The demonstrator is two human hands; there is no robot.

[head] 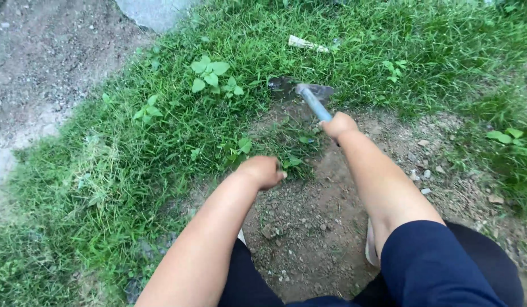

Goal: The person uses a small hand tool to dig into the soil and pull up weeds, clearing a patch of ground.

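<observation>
Nearby, leafy weeds [211,74] and grass [161,131] beside hoe [309,94].

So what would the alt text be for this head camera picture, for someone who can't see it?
Seen from above, a person's right hand grips the blue handle of a small hoe, its blade set into the grass at the edge of a bare soil patch. The left hand is closed low over grass and weeds beside the soil.

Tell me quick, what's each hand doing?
Left hand: closed in a fist on grass.
Right hand: shut on the hoe handle.
</observation>
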